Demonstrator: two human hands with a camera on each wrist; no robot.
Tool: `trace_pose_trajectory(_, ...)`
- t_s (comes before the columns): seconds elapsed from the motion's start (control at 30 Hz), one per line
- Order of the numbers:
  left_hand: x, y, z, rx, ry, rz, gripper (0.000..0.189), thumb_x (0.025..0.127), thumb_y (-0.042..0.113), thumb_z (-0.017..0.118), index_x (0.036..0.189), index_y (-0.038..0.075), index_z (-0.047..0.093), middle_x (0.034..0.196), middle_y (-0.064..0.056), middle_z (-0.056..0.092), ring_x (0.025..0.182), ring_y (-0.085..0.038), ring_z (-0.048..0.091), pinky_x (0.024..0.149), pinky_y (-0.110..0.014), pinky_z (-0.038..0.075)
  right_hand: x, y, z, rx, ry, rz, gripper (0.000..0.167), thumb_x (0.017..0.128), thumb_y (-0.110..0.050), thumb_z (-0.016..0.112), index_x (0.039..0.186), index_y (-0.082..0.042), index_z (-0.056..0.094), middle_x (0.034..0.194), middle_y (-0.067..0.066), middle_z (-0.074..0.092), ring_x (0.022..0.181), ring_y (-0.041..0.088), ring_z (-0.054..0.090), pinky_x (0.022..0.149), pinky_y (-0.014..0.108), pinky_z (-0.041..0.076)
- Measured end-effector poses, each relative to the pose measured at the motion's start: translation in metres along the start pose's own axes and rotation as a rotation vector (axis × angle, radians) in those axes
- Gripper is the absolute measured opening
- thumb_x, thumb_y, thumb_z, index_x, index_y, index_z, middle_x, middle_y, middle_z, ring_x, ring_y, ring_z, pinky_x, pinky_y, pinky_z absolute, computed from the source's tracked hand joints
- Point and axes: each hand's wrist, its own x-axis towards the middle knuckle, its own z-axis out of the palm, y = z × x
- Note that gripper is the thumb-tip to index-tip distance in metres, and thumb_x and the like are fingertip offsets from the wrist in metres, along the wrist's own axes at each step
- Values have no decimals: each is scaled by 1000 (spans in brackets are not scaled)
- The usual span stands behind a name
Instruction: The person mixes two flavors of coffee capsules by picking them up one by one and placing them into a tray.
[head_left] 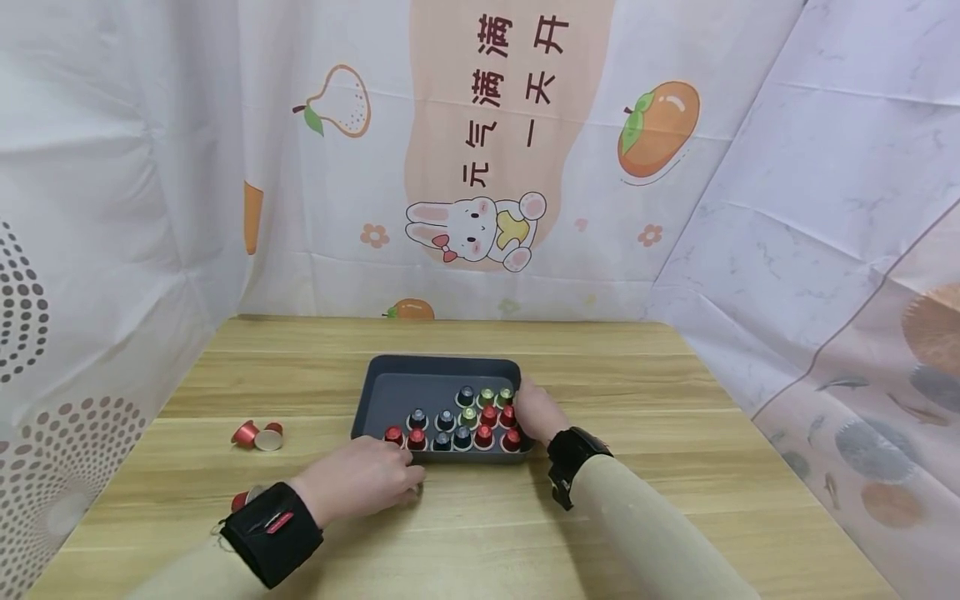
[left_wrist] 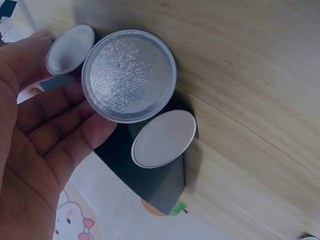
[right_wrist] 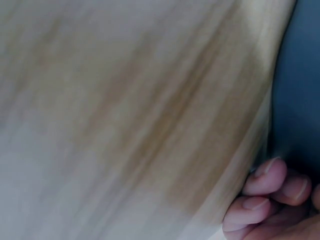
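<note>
A dark grey tray (head_left: 420, 392) lies on the table with several coffee capsules (head_left: 483, 437) standing in it, lids down, in red, dark blue and green. At its near left corner is my left hand (head_left: 367, 482). In the left wrist view, the left thumb and fingers hold a silver-lidded capsule (left_wrist: 70, 50). A larger-looking capsule (left_wrist: 129, 76) is against the other fingers, and a third capsule (left_wrist: 164, 139) shows just beyond. My right hand (head_left: 538, 410) grips the tray's right side; its curled fingers (right_wrist: 265, 177) show against the tray wall in the right wrist view.
Two loose red capsules (head_left: 257, 435) lie on their sides on the left of the wooden table (head_left: 637, 500). Another capsule (head_left: 240, 501) is partly hidden behind my left wristband. A printed curtain (head_left: 330, 208) hangs behind the table.
</note>
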Motion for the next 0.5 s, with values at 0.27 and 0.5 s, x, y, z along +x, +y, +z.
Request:
trace_pose_trajectory(0.27,8,2,2,-9,-11,-3,18,96,33,72,83,22,66,63,11,56,54,-3,48,49,-24,41,0,1,1,-38,19,-26,30,108,-12,41,123,11,52,100,22,66,90,28,67,78,44,57)
trace_pose_trajectory(0.5,11,4,3,-32,-39,0,15,96,35,71,87,24,67,65,12,58,55,-2,49,50,-22,40,0,2,1,-26,19,-37,33,108,-12,40,126,12,51,103,24,67,91,28,67,79,44,57)
